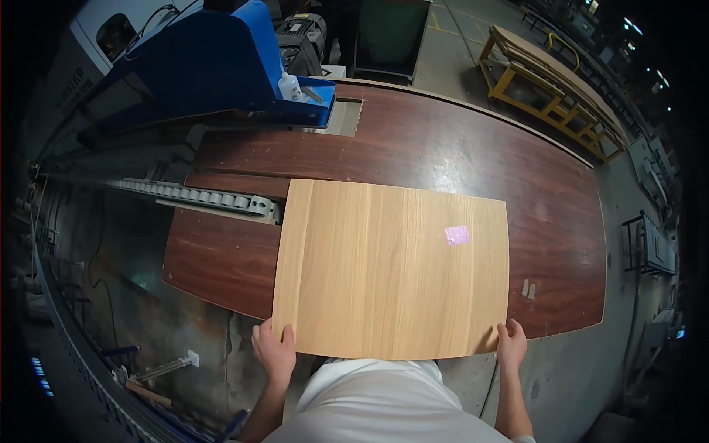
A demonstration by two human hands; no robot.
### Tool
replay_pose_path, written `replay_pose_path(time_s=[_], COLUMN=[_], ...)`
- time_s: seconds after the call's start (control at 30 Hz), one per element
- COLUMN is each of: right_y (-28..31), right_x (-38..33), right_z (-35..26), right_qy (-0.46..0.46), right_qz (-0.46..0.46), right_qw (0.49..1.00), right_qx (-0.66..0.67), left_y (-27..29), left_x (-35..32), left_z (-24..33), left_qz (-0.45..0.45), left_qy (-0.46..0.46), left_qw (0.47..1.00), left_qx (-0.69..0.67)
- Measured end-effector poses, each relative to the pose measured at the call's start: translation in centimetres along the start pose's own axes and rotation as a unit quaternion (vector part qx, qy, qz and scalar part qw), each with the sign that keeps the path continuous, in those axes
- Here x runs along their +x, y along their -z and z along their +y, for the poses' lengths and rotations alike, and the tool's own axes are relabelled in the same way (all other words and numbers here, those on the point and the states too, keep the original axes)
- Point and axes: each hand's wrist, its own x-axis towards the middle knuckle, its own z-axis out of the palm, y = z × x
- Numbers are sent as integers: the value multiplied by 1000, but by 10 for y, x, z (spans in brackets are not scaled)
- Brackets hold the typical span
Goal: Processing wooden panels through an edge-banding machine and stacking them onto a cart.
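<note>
A light wood-grain panel (384,273) lies over the dark reddish-brown table (557,236), its near edge close to my body. My left hand (274,351) grips the panel at its near left corner, thumb on top and fingers along the side edge. At the near right corner, my right hand (511,343) holds the panel the same way; its fingers under the board are partly hidden. A small pink label (457,235) sits on the panel's upper right part.
A roller conveyor chain (221,201) runs in from the left to the panel's left edge. The blue machine housing (199,66) overhangs the table's far left, with a white bottle (289,87) on its ledge. A yellow-framed cart (554,88) stands beyond at far right.
</note>
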Motion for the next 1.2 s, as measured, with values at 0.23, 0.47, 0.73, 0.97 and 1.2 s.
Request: replay_pose_path(time_s=[0.23, 0.47, 0.73, 0.97, 1.2], right_y=[9, -80, -99, -101, -85], right_x=[50, 152, 202, 201, 198], right_z=[-7, -128, -140, -143, -151], right_qy=[157, 466, 396, 313, 99], right_qz=[-17, 100, 109, 202, 133], right_qw=[987, 879, 911, 927, 981], right_qx=[-36, -25, -42, -45, -97], left_y=[-5, 4, -13, -101, -122], left_x=[39, 34, 104, 213, 251], left_z=[3, 49, 90, 141, 166], left_qz=[-103, -113, -102, -41, -87], left_qy=[26, -12, -208, -167, 48], left_qw=[994, 984, 973, 985, 994], left_qx=[6, 138, 2, -1, -37])
